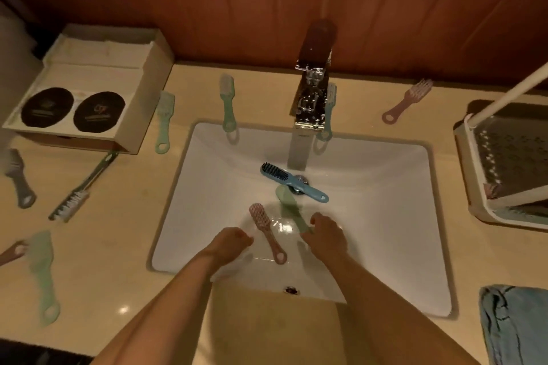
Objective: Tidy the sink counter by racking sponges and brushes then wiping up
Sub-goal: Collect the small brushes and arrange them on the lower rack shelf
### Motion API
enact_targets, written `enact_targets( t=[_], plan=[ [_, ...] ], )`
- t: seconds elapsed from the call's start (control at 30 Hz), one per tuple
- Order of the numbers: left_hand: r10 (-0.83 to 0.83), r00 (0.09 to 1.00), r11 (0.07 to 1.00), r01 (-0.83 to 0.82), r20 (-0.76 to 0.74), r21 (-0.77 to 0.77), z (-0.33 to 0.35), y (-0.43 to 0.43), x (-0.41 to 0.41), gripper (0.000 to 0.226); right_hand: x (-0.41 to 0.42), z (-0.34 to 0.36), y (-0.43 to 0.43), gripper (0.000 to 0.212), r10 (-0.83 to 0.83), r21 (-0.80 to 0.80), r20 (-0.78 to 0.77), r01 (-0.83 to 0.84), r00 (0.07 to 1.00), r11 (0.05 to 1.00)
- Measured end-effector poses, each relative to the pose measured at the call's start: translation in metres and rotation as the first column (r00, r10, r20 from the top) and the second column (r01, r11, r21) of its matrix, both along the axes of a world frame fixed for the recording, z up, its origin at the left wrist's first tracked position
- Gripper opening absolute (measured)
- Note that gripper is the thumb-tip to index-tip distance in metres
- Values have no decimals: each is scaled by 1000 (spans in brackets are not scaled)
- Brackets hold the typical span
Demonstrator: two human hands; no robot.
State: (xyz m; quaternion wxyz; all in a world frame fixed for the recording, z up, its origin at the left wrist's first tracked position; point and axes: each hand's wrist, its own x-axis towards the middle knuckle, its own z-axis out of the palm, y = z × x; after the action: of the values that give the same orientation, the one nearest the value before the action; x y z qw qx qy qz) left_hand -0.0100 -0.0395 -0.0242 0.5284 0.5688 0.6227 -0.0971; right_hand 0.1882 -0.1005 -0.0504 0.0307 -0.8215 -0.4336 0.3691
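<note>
Three brushes lie in the white sink (pixel 385 216): a blue brush (pixel 292 181) across the drain, a green brush (pixel 289 207) below it, and a pink brush (pixel 267 231) nearer me. My right hand (pixel 326 235) pinches the green brush's handle end. My left hand (pixel 229 246) hovers just left of the pink brush with its fingers curled and nothing in it. Several more brushes lie around the counter, among them a green one (pixel 227 101) behind the sink and a pink one (pixel 407 99) at the back right. The drying rack (pixel 474 181) stands at the right.
A chrome faucet (pixel 311 92) rises behind the basin. A white box (pixel 89 89) sits at the back left, with brushes (pixel 74 195) in front of it. A blue cloth (pixel 516 326) lies at the front right. A white rod (pixel 510 95) leans over the rack.
</note>
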Motion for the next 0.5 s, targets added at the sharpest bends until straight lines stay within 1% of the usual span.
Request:
enact_targets(
  t=[0.07,0.13,0.23,0.37,0.5],
  plan=[
    [23,1000,1000,-24,5,4,-5,2,-2,22,-8,-9,8,36,-5,36,57,3,998,999],
    [41,999,999,-41,12,-6,-10,4,-5,17,-16,-17,17,36,-32,66,71,27,997,997],
    [38,999,999,-38,-6,-37,-20,8,-9,22,-25,-32,30,36,-70,72,52,67,996,995],
    [12,1000,999,-11,28,-41,-27,12,-7,12,-33,-44,39,30,-142,117,48,135,989,984],
    [40,998,997,-37,55,-69,-32,15,-8,12,-35,-43,44,17,-163,117,-32,165,986,979]
  ],
)
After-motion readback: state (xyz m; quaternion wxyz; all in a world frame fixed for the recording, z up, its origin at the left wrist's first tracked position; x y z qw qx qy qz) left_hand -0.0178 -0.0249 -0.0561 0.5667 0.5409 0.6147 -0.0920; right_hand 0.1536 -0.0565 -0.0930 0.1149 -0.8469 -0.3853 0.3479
